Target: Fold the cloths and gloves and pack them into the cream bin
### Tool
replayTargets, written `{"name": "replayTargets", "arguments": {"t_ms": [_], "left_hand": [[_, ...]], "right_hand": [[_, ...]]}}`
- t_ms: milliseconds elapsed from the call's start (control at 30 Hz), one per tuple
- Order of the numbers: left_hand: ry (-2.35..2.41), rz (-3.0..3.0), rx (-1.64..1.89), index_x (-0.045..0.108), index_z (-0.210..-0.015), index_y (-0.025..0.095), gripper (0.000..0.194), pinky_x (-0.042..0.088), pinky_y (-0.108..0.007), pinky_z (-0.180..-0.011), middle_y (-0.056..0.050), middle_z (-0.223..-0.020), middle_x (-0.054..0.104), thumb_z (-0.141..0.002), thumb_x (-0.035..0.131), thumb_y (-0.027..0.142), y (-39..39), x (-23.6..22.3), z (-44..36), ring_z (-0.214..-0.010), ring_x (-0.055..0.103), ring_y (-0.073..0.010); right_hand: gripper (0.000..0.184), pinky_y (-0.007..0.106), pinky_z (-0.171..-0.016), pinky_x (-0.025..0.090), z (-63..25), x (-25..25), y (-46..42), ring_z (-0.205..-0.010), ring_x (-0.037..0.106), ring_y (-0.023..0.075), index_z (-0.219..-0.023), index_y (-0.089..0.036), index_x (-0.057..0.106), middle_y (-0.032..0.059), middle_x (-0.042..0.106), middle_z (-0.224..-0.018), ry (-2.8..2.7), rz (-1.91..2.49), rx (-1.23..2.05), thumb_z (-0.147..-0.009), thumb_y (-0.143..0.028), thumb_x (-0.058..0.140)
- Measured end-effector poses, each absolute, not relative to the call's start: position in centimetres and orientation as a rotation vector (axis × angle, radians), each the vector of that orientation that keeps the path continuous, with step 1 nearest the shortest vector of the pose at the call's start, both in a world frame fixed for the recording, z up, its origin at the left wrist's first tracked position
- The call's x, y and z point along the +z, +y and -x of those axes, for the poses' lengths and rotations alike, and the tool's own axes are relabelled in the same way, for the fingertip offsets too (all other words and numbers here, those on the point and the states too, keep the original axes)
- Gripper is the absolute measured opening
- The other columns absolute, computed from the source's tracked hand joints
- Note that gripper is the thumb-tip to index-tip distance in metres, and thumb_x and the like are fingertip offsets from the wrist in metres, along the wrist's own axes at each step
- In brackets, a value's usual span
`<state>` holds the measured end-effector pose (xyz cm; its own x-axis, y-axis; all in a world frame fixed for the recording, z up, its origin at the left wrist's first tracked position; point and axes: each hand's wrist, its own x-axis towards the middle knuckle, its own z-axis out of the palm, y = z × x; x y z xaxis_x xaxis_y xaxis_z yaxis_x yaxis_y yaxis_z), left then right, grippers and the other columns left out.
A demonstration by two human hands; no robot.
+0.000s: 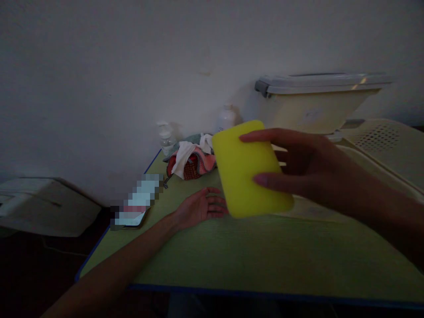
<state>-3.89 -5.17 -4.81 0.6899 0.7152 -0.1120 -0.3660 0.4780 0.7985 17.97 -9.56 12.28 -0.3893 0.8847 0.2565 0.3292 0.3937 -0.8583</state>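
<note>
My right hand holds up a yellow sponge, a flat block with rounded corners. Its thumb and index finger press on the near face, while the other fingers reach behind the right edge. The sponge is tilted and appears raised above the green table. Beside its lower left corner is my left hand, resting on the tabletop with the palm turned up. Its fingers are loosely bent and apart, with nothing in them; the sponge may cover some fingertips.
A pile of cloths lies behind my left hand, near a pump bottle and a white bottle. A blurred-out phone-like object lies at the left edge. On the right are a lidded storage box and a perforated cream basket.
</note>
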Motion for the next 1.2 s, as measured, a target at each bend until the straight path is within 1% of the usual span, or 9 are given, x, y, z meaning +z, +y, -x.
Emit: {"name": "replayTargets", "arguments": {"t_ms": [67, 167, 267, 367, 500, 700, 833, 1067, 1200], "left_hand": [[0.481, -0.882, 0.674, 0.05, -0.102, 0.019, 0.039, 0.047, -0.04, -0.084, -0.009, -0.099, 0.068, -0.078, 0.063, 0.047, -5.2, -4.5, 3.7, -0.088, 0.066, -0.022], [0.591, -1.044, 0.728, 0.045, -0.104, 0.021, 0.043, 0.045, -0.041, -0.083, -0.008, -0.104, 0.062, -0.074, 0.069, 0.04, -5.2, -4.1, 2.6, -0.088, 0.064, -0.0206], [0.728, -1.298, 0.9, 0.043, -0.108, 0.023, 0.049, 0.042, -0.042, -0.089, -0.009, -0.116, 0.053, -0.07, 0.072, 0.035, -5.2, -4.2, 0.5, -0.099, 0.058, -0.0212], [0.766, -1.524, 1.112, 0.035, -0.119, 0.024, 0.064, 0.034, -0.046, -0.102, -0.012, -0.129, 0.042, -0.069, 0.072, 0.037, -5.2, -5.0, -2.3, -0.12, 0.046, -0.0257], [0.677, -1.656, 1.272, 0.02, -0.133, 0.028, 0.09, 0.023, -0.05, -0.111, -0.014, -0.141, 0.029, -0.064, 0.076, 0.043, -5.0, -5.7, -5.6, -0.134, 0.03, -0.032], [0.547, -1.748, 1.479, 0.015, -0.137, 0.032, 0.1, 0.01, -0.053, -0.115, -0.011, -0.149, 0.014, -0.06, 0.078, 0.044, -4.3, -5.5, -7.8, -0.141, 0.012, -0.0338], [0.539, -1.826, 1.624, 0.021, -0.138, 0.031, 0.098, 0.015, -0.056, -0.113, -0.011, -0.151, 0.015, -0.06, 0.078, 0.044, -3.7, -6.3, -8.4, -0.141, 0.012, -0.0361], [0.648, -1.858, 1.683, 0.022, -0.14, 0.033, 0.095, 0.026, -0.051, -0.112, -0.009, -0.15, 0.024, -0.064, 0.075, 0.048, -3.9, -6.6, -8.5, -0.138, 0.025, -0.0301], [0.723, -1.827, 1.66, 0.021, -0.139, 0.039, 0.096, 0.024, -0.052, -0.112, -0.006, -0.151, 0.023, -0.061, 0.075, 0.054, -3.8, -6.9, -8.4, -0.139, 0.023, -0.0309]], "right_hand": [[0.041, 0.033, -0.068, 0.056, -19.7, 13.8, -8.8, -0.09, 0.063, 0.0199, -0.107, -0.024, 0.062, 0.0018, 0.06, -0.117, -1.845, 1.134, 0.933, -0.067, -0.026, 0.069], [0.034, 0.038, -0.084, 0.051, -21.9, 15.0, -7.6, -0.092, 0.061, 0.0189, -0.102, -0.019, 0.065, 0.0046, 0.066, -0.104, -1.726, 1.305, 0.883, -0.068, -0.02, 0.067], [0.031, 0.041, -0.091, 0.047, -23.8, 15.1, -6.5, -0.091, 0.06, 0.0184, -0.102, -0.018, 0.064, 0.0065, 0.066, -0.097, -1.63, 1.507, 0.909, -0.071, -0.018, 0.064], [0.03, 0.04, -0.088, 0.049, -25.6, 14.4, -5.6, -0.083, 0.06, 0.0167, -0.1, -0.019, 0.061, 0.0049, 0.065, -0.092, -1.571, 1.599, 0.998, -0.071, -0.019, 0.064], [0.027, 0.035, -0.075, 0.053, -28.3, 13.5, -4.7, -0.076, 0.06, 0.0151, -0.097, -0.023, 0.058, 0.0025, 0.064, -0.089, -1.63, 1.612, 1.053, -0.071, -0.022, 0.064], [0.029, 0.029, -0.068, 0.055, -30.8, 12.5, -4.1, -0.08, 0.063, 0.0151, -0.101, -0.022, 0.054, 0.0048, 0.064, -0.096, -1.738, 1.59, 1.211, -0.073, -0.022, 0.063], [0.027, 0.026, -0.066, 0.055, -31.2, 10.8, -3.8, -0.081, 0.064, 0.0144, -0.098, -0.022, 0.052, 0.0026, 0.064, -0.091, -1.751, 1.569, 1.405, -0.073, -0.018, 0.061], [0.027, 0.027, -0.067, 0.055, -31.3, 7.3, -3.2, -0.085, 0.064, 0.0139, -0.093, -0.023, 0.051, 0.0029, 0.061, -0.098, -1.63, 1.507, 1.665, -0.07, -0.012, 0.059], [0.029, 0.028, -0.07, 0.055, -31.1, 5.7, -2.6, -0.086, 0.063, 0.0137, -0.093, -0.022, 0.05, 0.0027, 0.059, -0.101, -1.577, 1.482, 1.752, -0.068, -0.009, 0.059]]}}
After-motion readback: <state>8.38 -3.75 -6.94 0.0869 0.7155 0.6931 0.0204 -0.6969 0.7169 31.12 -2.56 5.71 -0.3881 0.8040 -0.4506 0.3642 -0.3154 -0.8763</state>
